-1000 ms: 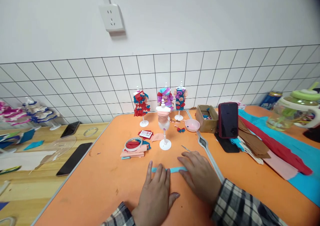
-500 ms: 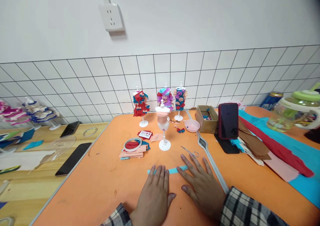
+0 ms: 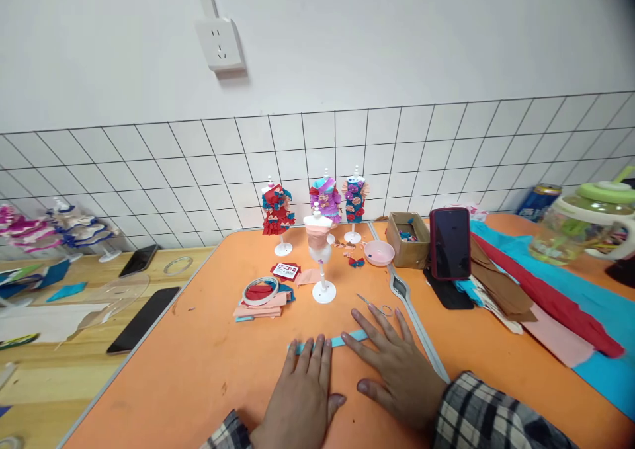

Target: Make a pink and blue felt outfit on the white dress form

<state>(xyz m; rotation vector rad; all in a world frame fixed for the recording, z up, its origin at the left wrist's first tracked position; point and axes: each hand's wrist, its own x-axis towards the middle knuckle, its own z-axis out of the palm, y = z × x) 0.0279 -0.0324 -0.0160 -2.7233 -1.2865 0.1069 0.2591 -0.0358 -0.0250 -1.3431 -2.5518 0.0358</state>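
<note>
A narrow light-blue paper strip [image 3: 338,341] lies across the orange table. My left hand [image 3: 303,389] rests flat with its fingertips on the strip's left part. Spread out beside it, my right hand [image 3: 397,369] has its fingertips at the strip's right part. Beyond the hands stands a small white mannequin [image 3: 318,227] with a pale-pink band round its chest. Small scissors [image 3: 373,304] lie just past my right fingers. To the left, a roll of tape [image 3: 260,291] sits on a stack of folded pink, red and teal paper [image 3: 262,309].
Three dressed mannequins, one in red ruffles [image 3: 278,212], stand by the wall. At right are a pink bowl [image 3: 379,253], a cardboard box [image 3: 409,240], an upright phone [image 3: 450,244], coloured sheets [image 3: 555,303] and a clear jug [image 3: 570,231]. A dark phone [image 3: 143,321] lies left.
The view has shifted slightly. Both hands stay on the blue strip with little movement; the fingers of my left hand look slightly more spread.
</note>
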